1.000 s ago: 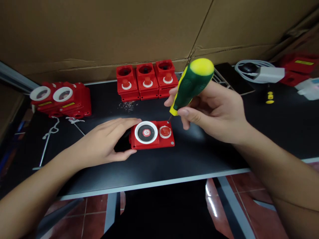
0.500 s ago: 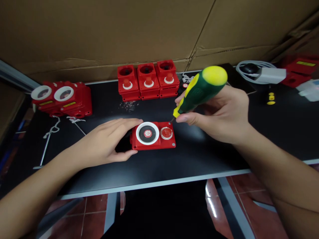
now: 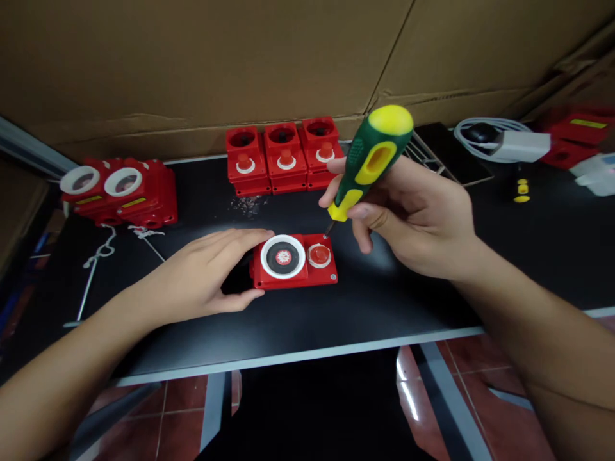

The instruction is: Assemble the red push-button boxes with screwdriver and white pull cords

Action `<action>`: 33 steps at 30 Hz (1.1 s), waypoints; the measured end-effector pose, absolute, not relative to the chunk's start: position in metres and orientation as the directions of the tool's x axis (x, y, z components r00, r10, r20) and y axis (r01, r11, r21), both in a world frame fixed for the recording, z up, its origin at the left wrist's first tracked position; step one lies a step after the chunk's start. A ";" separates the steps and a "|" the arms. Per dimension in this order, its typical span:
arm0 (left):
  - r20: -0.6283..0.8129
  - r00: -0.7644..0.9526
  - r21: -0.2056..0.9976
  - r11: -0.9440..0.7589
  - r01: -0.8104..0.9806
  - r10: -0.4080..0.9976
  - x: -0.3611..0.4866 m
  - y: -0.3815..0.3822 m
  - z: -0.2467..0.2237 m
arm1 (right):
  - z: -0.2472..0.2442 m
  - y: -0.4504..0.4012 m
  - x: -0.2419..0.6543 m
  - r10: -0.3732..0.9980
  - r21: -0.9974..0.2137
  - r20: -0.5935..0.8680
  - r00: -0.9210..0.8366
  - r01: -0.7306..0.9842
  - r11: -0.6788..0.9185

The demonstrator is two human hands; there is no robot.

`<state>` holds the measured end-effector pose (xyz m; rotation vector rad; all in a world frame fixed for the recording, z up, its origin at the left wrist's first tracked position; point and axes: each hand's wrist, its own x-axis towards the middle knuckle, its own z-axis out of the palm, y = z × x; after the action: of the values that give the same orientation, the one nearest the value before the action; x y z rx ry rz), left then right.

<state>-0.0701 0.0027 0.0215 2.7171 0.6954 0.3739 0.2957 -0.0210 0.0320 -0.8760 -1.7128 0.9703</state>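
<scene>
A red box-shaped device (image 3: 300,278) lies on the black tabletop before me. It carries a white ring with a dark disc (image 3: 283,257) and a round red button (image 3: 319,255). My left hand (image 3: 206,272) grips its left end, fingers along the far side and thumb at the near corner. In my right hand (image 3: 408,214) is a green and yellow screwdriver (image 3: 369,163), held tilted between thumb and fingers. Its tip meets a screw (image 3: 326,236) at the device's far right corner. A second screw (image 3: 333,277) shows at the near right corner.
Three red housings (image 3: 286,160) stand in a row at the back, with crumbs (image 3: 247,205) in front. Two more red units (image 3: 139,192) with white rings sit at left, beside strings and a metal rod (image 3: 87,291). A coiled cable (image 3: 464,137) and a dark flat panel (image 3: 446,150) lie back right.
The screwdriver handle has turned and swung left, and my right fingers have shifted their grip on it. My left hand and the device have hardly moved.
</scene>
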 end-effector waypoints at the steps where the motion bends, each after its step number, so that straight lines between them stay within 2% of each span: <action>1: 0.172 0.848 0.359 -0.834 0.419 0.500 -0.070 0.003 0.022 | 0.032 -0.020 0.296 0.872 -0.894 0.375 -0.316 0.127 0.430; 7: 0.169 0.853 0.357 -0.837 0.415 0.495 -0.068 0.001 0.022 | 0.023 -0.008 0.296 0.755 -0.748 0.531 -0.386 0.206 0.631; 15: 0.188 0.857 0.332 -0.852 0.404 0.480 -0.068 0.000 0.021 | 0.025 -0.006 0.299 0.719 -0.674 0.617 -0.319 0.258 0.692; 18: 0.194 0.861 0.320 -0.860 0.398 0.471 -0.068 -0.001 0.022 | 0.026 -0.011 0.297 0.750 -0.708 0.614 -0.247 0.250 0.661; 23: 0.184 0.871 0.302 -0.869 0.391 0.456 -0.068 0.000 0.022 | 0.028 -0.021 0.290 0.861 -0.852 0.485 -0.156 0.140 0.505; 27: 0.192 0.867 0.312 -0.866 0.390 0.460 -0.068 0.000 0.021 | 0.033 -0.022 0.288 0.880 -0.895 0.425 -0.211 0.051 0.444; 33: 0.155 0.858 0.339 -0.842 0.420 0.490 -0.067 0.001 0.019 | 0.039 -0.020 0.294 0.854 -0.908 0.374 -0.362 0.043 0.416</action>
<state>-0.0674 0.0006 0.0192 2.7389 0.6873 0.3414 0.2936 -0.0203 0.0393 -0.7852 -1.7206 1.0696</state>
